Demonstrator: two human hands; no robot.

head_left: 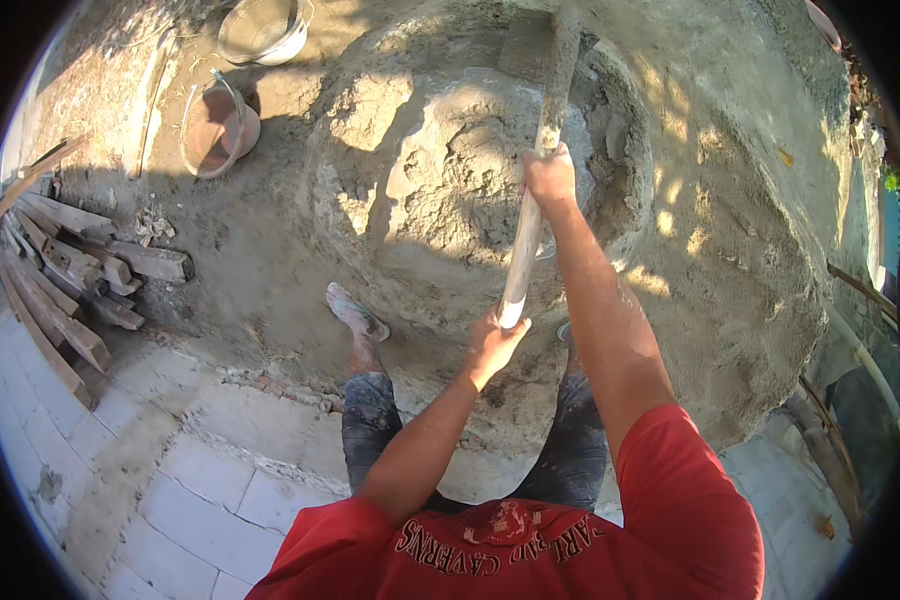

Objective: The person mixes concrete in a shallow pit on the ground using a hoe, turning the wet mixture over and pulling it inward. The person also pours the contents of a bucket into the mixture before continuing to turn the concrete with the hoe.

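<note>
I hold a long-handled hoe (526,240) with both hands. My left hand (493,345) is closed around the butt end of its pale wooden handle, close in front of my body. Farther up, my right hand (550,175) wraps the shaft with that arm stretched out. The hoe's dark, flat blade (525,48) lies at the far side of a heap of wet grey mortar (460,180). Mud coats the upper shaft. A raised, rough ring of sandy mix (625,150) surrounds the heap, and my feet stand at its near side.
At the far left are a reddish bucket (248,135) and a pale, wide bucket (292,45). A pile of wooden beams (75,265) lies at left. White blocks (205,470) line the near left. A sandy mound (735,330) rises at right, with poles (863,355) beyond.
</note>
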